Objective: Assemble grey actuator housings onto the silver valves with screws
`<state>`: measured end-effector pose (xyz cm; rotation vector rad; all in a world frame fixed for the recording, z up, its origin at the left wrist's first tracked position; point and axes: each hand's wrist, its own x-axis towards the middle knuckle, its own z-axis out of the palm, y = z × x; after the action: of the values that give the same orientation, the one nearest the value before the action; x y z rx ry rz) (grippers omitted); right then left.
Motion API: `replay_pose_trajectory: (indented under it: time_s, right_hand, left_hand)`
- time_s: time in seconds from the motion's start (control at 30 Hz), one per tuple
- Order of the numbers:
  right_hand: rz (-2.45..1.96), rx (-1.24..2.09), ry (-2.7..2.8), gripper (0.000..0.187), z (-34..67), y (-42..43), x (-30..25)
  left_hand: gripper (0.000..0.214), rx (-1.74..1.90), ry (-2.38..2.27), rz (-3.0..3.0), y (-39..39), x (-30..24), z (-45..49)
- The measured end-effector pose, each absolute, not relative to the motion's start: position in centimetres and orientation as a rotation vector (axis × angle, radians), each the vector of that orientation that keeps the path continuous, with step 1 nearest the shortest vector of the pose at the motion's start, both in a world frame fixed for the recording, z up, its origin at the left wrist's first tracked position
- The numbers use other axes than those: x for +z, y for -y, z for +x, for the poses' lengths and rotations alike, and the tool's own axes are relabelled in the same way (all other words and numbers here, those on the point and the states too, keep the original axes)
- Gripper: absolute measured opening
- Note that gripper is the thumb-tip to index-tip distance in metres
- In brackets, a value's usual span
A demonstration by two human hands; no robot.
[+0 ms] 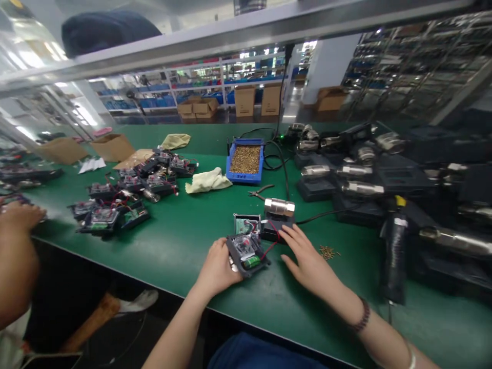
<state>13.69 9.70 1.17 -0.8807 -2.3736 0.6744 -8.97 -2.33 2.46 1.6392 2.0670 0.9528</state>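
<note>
My left hand (217,269) grips the left edge of a small open black case (248,253) with a circuit board, red wires and a green part inside, near the front edge of the green table (184,230). My right hand (305,256) lies flat beside it, fingers stretched, fingertips touching a black base (273,228) that carries a silver metal cylinder (279,206). A second small board in a frame (246,223) lies just behind the case.
A pile of similar wired modules (126,197) lies at left. A blue tray of brass parts (246,161), yellow cloths (207,182), pliers (260,192), loose brass bits (328,251), an electric screwdriver (394,251) and stacked cylinder units (357,174) lie around. Another person's arm (15,251) is at far left.
</note>
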Motion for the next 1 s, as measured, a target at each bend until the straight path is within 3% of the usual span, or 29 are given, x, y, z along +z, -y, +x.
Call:
replay_pose_trajectory:
  time_s: [0.1, 0.2, 0.3, 0.5, 0.6, 0.83, 1.0]
  right_hand:
    - [-0.996, 1.133, 1.981, 0.029, 14.3, -8.6, 2.3]
    - [-1.136, 1.56, 1.486, 0.035, 14.3, -7.8, 3.0]
    - [-1.145, 1.815, 1.33, 0.049, 13.2, -7.1, 3.2]
    - [-0.721, 2.759, 0.648, 0.048, 11.7, -5.6, 4.2]
    - [-0.556, 2.791, 0.606, 0.043, 12.7, -5.8, 4.9]
    - [-0.713, 2.353, 0.661, 0.029, 13.1, -8.3, 6.3]
    - [-0.82, 2.249, 0.553, 0.027, 11.0, -8.8, 6.2]
  left_hand:
    - [0.039, 1.145, -1.993, 1.382, 2.0, 2.4, -8.5]
    - [0.059, 1.304, -1.834, 1.148, 3.3, 2.7, -7.9]
    - [0.083, 1.393, -1.562, 0.938, 5.0, 3.6, -6.9]
    - [0.088, 1.391, -1.281, 0.969, 6.8, 5.2, -4.6]
    - [0.077, 1.399, -1.382, 0.973, 6.9, 5.0, -4.0]
    - [0.047, 1.442, -1.838, 0.93, 5.7, 1.9, -1.2]
    - [0.054, 1.383, -1.896, 1.036, 7.1, -0.1, -0.3]
